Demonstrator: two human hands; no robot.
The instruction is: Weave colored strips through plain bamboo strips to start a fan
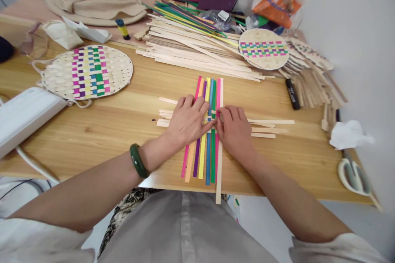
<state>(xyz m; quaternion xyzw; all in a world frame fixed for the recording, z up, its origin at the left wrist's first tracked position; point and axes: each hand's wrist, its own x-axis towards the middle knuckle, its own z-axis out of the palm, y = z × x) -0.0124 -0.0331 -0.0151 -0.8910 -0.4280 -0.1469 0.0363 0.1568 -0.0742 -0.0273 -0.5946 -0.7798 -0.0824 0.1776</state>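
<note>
A small weave of flat strips lies in front of me. Pink, orange, purple, yellow, blue and green strips (pixel 212 160) run lengthwise, crossed by several plain pale strips (pixel 271 122). My left hand (pixel 188 121) rests palm down on the left side of the weave, fingers spread over the coloured strips and thumb stretched right. At the right edge, my right hand (pixel 235 129) has its fingers curled over one long plain strip (pixel 219 185), which sticks out past the table's front edge. Both hands hide part of the crossing, and the two thumbs nearly meet there.
A finished oval woven piece (pixel 119 65) lies left, near a white box (pixel 27 117). Behind are piled plain strips (pixel 200 49) and a round woven fan (pixel 263 35). On the right are a black marker (pixel 292 94), crumpled tissue (pixel 350 133) and scissors (pixel 354 176).
</note>
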